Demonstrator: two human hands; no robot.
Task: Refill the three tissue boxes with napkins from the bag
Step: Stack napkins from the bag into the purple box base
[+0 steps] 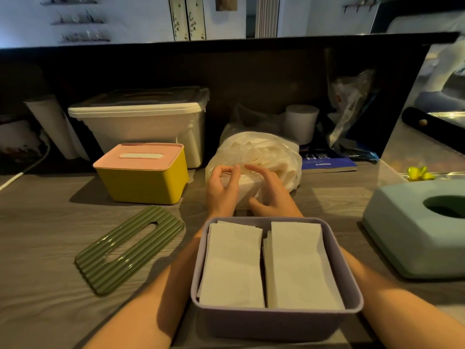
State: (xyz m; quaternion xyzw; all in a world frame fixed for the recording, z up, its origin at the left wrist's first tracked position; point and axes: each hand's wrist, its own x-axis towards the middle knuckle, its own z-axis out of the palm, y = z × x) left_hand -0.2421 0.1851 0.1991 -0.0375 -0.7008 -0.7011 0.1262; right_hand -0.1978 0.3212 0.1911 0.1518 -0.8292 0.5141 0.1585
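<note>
Lilac open-topped plastic tissue box (276, 321) at lower centre of frame, on the grey wood-grain desk (50, 222). Lid off. Inside, two stacks of white folded napkins (234, 263) side by side, flat, filling the box nearly to the rim; left stack slightly skewed, right stack squarer.

Ribbed olive-green plastic lid with an oblong slot (130, 250) lies flat on the desk to the left of the lilac box, turned at an angle.

Clear crinkled plastic bag of white napkins (266, 152) at centre of frame, just beyond the lilac box. Contents loose and rumpled at the top, a squarer white bundle at the bottom front.

Left hand (222, 188) at the bag's front left, fingers curled, thumb and forefinger seemingly nipping the plastic near its mouth. Right hand (270, 192) on the white bundle, fingers spread and lightly bent, thumb low against the front. Whether it grips cannot be told.

Yellow plastic tissue box with pink slotted lid (142, 172) at centre left, closed, a white tissue edge in the slot. Pale teal tissue box with an oval opening (402, 230) at right edge, upright.

Behind: white lidded storage bin (141, 122), white paper roll (300, 122), blue book (327, 161).
</note>
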